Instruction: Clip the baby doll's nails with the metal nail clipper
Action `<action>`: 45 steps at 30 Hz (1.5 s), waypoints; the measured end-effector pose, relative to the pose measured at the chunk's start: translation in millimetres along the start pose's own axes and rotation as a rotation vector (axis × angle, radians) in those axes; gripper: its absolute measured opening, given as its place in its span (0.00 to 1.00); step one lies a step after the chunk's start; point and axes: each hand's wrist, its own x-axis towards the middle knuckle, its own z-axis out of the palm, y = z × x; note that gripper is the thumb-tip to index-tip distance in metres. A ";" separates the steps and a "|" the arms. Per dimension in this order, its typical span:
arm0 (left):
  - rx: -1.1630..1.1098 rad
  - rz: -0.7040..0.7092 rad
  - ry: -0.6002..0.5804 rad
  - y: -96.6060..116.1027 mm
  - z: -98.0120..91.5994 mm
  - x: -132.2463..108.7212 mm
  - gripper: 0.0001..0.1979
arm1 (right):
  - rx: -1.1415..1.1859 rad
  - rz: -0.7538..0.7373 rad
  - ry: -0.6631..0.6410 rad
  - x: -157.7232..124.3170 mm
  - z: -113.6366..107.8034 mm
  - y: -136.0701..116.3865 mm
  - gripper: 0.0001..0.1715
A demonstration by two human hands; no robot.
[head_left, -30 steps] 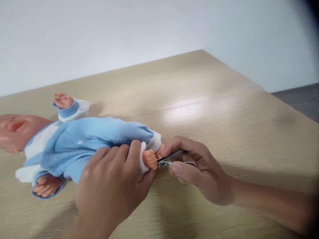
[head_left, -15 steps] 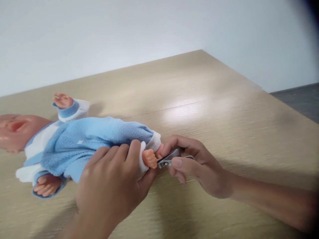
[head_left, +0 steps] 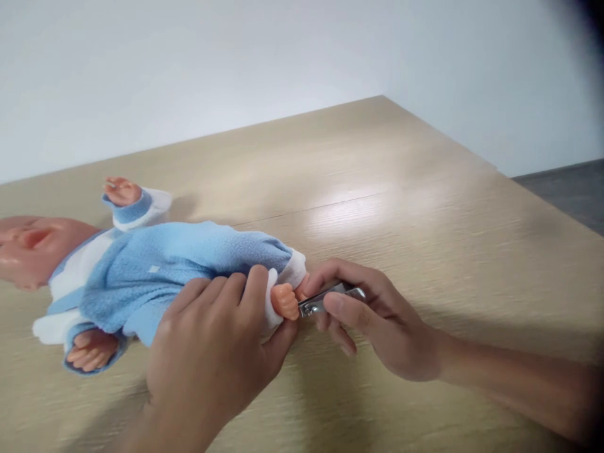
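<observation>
Nail clipper (head_left: 325, 301) pinched in right hand (head_left: 384, 324), at doll's foot (head_left: 285, 302) (left hand (head_left: 212, 340) grips cuff (head_left: 272, 302)).

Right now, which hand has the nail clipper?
The right hand, pinching the nail clipper; the left hand grips the doll's blue-clad leg instead.

Free passage over the wooden tabletop (head_left: 387, 182) beyond the doll's blue suit (head_left: 189, 264) and right of the right hand (head_left: 387, 321); way to the doll's foot (head_left: 285, 302) blocked by the left hand (head_left: 207, 346) and steel nail clipper (head_left: 325, 301).
</observation>
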 end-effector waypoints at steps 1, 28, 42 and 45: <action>0.000 -0.002 0.005 0.0 0.4 0.1 0.15 | -0.011 -0.007 0.003 -1.1 0.7 -0.4 0.12; 0.004 -0.005 0.010 0.2 0.3 0.7 0.15 | -0.116 -0.122 0.042 -5.3 4.7 -1.8 0.12; 0.014 -0.008 0.017 -0.3 2.2 -0.3 0.16 | -0.090 -0.122 0.059 -3.5 6.2 0.8 0.10; 0.015 -0.005 0.019 -0.3 1.3 -0.2 0.16 | -0.076 -0.118 0.039 -1.5 7.0 -3.6 0.10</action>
